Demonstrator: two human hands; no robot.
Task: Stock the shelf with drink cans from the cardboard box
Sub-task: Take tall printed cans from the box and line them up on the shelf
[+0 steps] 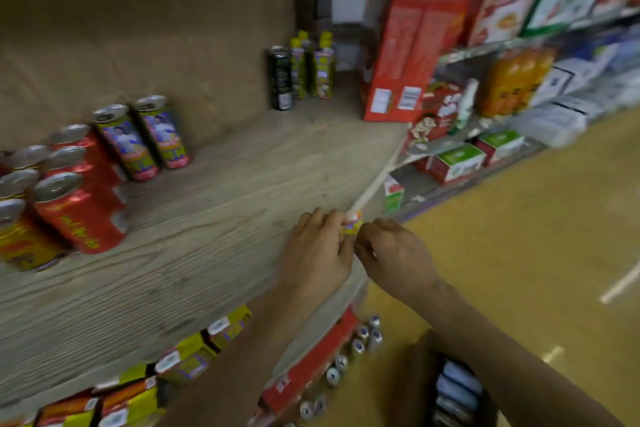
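Both my hands meet at the front edge of the wooden shelf (pixel 214 204). My left hand (pixel 317 253) and my right hand (pixel 394 253) pinch a small colourful label tag (pixel 351 226) on the shelf's white edge strip. On the shelf's left stand red drink cans (pixel 79 215) and two purple-and-yellow cans (pixel 145 139). A dark can (pixel 280 78) stands at the back. The open cardboard box (pixel 453 388), with can tops showing inside, sits low at the right, under my right forearm. Neither hand holds a can.
A tall red carton (pixel 408 55) stands at the shelf's right end beside yellow-capped bottles (pixel 323 66). Lower shelves hold yellow and red packs (pixel 194 357) and several small cans (pixel 356 347). More stocked shelving runs along the right. Yellow floor (pixel 519 236) lies beyond.
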